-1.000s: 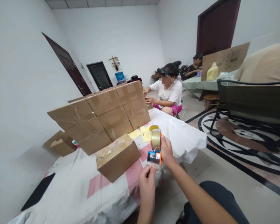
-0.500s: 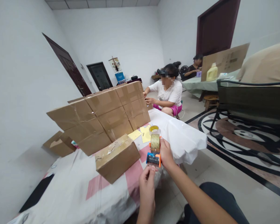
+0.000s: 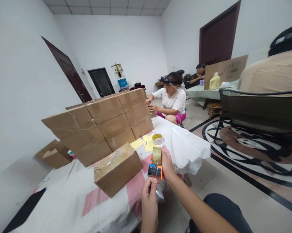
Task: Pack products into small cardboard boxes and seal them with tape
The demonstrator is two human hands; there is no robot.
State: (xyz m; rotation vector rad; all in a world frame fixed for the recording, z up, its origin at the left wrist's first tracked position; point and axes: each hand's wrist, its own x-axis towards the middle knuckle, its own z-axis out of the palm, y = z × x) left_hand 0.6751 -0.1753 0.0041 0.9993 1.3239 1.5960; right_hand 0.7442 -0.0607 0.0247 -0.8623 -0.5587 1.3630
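Note:
My right hand [image 3: 168,166] is closed round the side of an orange and blue tape dispenser [image 3: 155,172] that carries a roll of clear tape [image 3: 157,156]. Just below the dispenser, my left hand [image 3: 150,191] pinches the loose end of the tape, which hangs down in a clear strip. A closed cardboard box [image 3: 118,170] with tape along its top rests on the cloth-covered table [image 3: 99,212], left of my hands. Beyond the dispenser lies a second roll of tape [image 3: 157,139] with a yellow core.
Stacked cardboard boxes [image 3: 111,121] form a wall across the table. Behind them a co-worker in a white shirt [image 3: 173,100] squats with both hands at a box. An open carton [image 3: 54,153] stands at the left wall. To the right is a dark-framed chair [image 3: 260,106].
The view has shifted slightly, so the scene sits a little further left. More loose clear tape shows beside my left hand. Both hands keep their grip.

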